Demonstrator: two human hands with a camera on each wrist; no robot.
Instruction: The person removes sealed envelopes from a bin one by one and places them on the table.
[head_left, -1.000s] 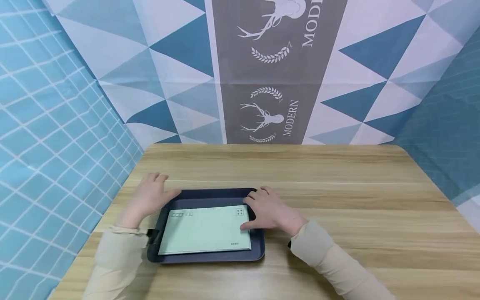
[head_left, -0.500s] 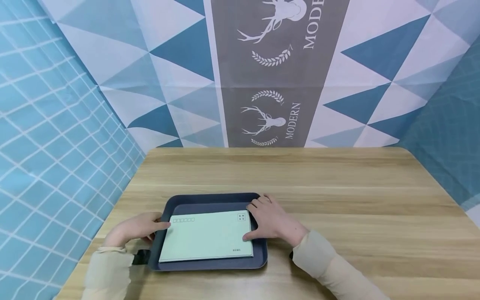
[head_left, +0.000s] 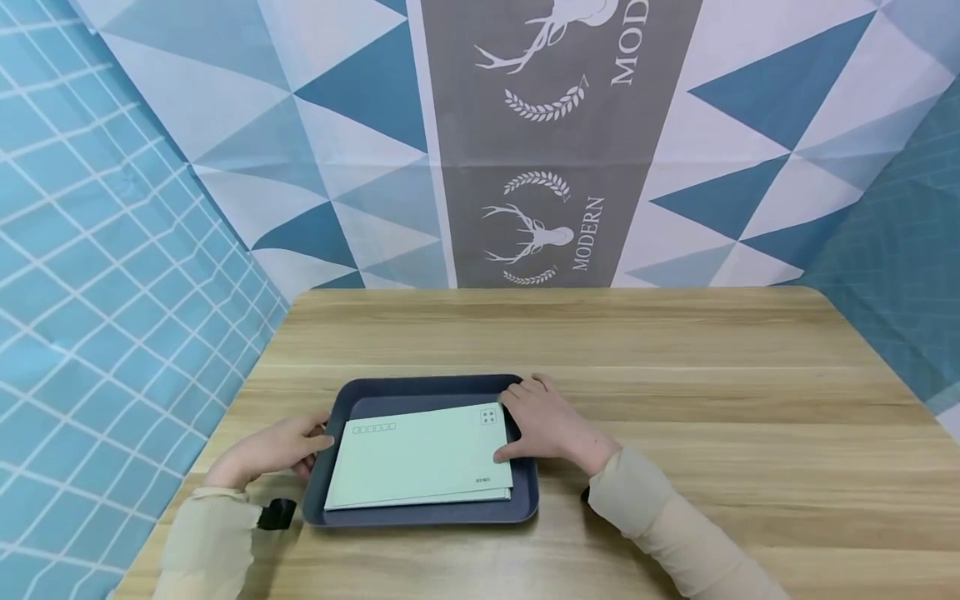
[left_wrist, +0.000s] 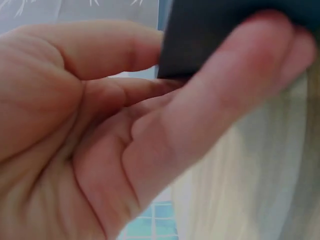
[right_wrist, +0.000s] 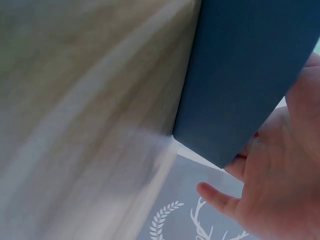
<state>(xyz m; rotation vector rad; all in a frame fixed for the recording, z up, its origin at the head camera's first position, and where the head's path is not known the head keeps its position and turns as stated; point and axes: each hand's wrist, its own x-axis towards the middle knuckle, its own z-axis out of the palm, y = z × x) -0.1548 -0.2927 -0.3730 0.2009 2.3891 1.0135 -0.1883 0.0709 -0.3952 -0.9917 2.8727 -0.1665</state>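
Note:
A dark blue tray (head_left: 420, 515) lies on the wooden table (head_left: 675, 400) near its front left. Inside it lies a pale green envelope (head_left: 420, 454), face up. My left hand (head_left: 309, 442) grips the tray's left rim. In the left wrist view the thumb (left_wrist: 225, 90) lies over the dark rim (left_wrist: 200, 40) and the fingers curl beneath it. My right hand (head_left: 519, 421) holds the tray's right rim, thumb by the envelope's right edge. The right wrist view has the tray's blue side (right_wrist: 240, 80) against the right hand (right_wrist: 280, 195). Whether the tray has left the table I cannot tell.
A patterned cloth with blue triangles and a grey deer banner (head_left: 536, 167) hangs behind the table. Blue grid cloth (head_left: 97, 292) closes the left side, and teal cloth (head_left: 900, 250) the right. A black strap (head_left: 276, 514) sits at my left wrist.
My left hand came back from the tray's far left corner to its left rim and took hold of it. The right hand has stayed on the right rim.

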